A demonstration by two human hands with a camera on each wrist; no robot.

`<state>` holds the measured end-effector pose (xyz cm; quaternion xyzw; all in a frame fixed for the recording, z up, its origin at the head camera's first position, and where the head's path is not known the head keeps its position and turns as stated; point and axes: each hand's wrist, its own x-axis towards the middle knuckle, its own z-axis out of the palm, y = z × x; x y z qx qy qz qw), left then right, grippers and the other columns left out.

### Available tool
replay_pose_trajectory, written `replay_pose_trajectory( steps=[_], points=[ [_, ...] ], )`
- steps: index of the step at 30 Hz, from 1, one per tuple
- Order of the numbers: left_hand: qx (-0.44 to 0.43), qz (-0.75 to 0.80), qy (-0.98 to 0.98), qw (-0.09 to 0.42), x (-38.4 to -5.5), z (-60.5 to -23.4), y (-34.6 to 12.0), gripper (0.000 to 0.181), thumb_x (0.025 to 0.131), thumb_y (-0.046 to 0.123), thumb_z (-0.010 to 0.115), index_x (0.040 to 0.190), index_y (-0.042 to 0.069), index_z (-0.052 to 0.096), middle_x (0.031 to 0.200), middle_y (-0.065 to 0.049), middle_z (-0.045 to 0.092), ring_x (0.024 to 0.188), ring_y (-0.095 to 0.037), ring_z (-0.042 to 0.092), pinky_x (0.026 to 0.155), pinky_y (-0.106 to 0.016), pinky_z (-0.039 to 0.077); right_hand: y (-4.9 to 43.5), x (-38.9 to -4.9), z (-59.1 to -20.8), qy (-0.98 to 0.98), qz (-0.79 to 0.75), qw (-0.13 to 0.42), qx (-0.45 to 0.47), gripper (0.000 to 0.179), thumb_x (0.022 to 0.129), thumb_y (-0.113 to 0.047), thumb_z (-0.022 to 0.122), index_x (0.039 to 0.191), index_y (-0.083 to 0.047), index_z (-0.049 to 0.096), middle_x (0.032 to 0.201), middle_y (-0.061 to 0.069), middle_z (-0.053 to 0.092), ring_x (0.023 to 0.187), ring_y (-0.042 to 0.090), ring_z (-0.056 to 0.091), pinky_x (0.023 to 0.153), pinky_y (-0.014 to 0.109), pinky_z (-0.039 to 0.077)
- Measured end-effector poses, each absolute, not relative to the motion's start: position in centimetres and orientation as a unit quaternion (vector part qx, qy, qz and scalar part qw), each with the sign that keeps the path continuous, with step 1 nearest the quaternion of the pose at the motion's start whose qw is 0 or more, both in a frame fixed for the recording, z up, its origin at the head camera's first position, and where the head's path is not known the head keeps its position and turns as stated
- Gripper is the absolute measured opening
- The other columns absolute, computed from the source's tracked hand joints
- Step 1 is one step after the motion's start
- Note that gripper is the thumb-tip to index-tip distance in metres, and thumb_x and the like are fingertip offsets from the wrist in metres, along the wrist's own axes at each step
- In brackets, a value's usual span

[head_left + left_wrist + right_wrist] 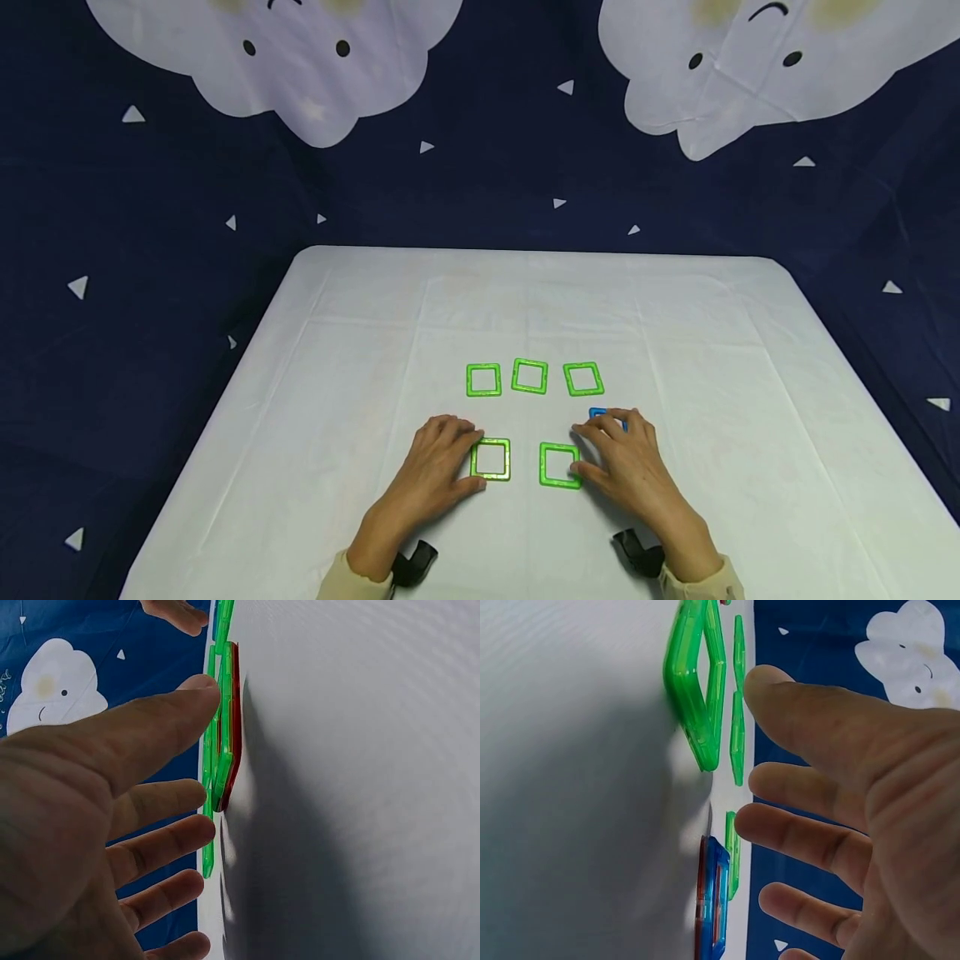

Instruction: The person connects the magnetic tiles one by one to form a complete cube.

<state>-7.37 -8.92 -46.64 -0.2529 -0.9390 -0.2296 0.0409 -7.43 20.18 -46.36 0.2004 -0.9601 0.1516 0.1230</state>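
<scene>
My left hand (431,467), fingers extended, lies at the left side of a green square magnetic tile (507,458). Under that tile, the left wrist view shows a red square tile (236,727). My right hand (637,471) has its fingers spread, the thumb over the right edge of a second green square tile (543,465). In the right wrist view this one looks thick, like two green frames stacked. Below the right fingers sits a blue square tile (721,900) with red beneath it, mostly hidden by the hand in the head view.
Farther back, three green square tiles form a row: a left one (469,380), a middle one (529,391) and a right one (587,392). They lie on a table with a white cloth (360,358). Behind hangs a dark blue curtain (487,183) with clouds.
</scene>
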Motion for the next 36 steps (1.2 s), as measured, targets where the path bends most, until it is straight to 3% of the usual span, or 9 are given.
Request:
replay_pose_trajectory(
  steps=[16,36],
  points=[
    [-0.244,-0.220,-0.943,0.041,-7.46,-46.73,-8.86,0.054,0.072,0.038,0.078,0.117,0.011,0.064,0.107,-0.001,0.058,0.105,-0.020,0.045,0.091,-0.041,0.036,20.22,-7.44,-46.55,-0.960,0.144,0.122,0.205,0.047,0.064,-0.034,0.085,0.104,-0.015,0.071,0.096,-0.001,0.063,0.104,0.030,0.047,0.089,0.052,0.033],
    [-0.249,-0.202,-0.946,0.045,-7.63,-46.79,-8.89,0.054,0.072,0.036,0.079,0.117,0.010,0.064,0.104,-0.001,0.057,0.102,-0.020,0.044,0.090,-0.040,0.036,20.28,-7.48,-46.66,-0.962,0.140,0.113,0.206,0.037,0.064,-0.031,0.085,0.096,-0.018,0.074,0.090,-0.004,0.060,0.101,0.031,0.047,0.087,0.051,0.033]
  ],
)
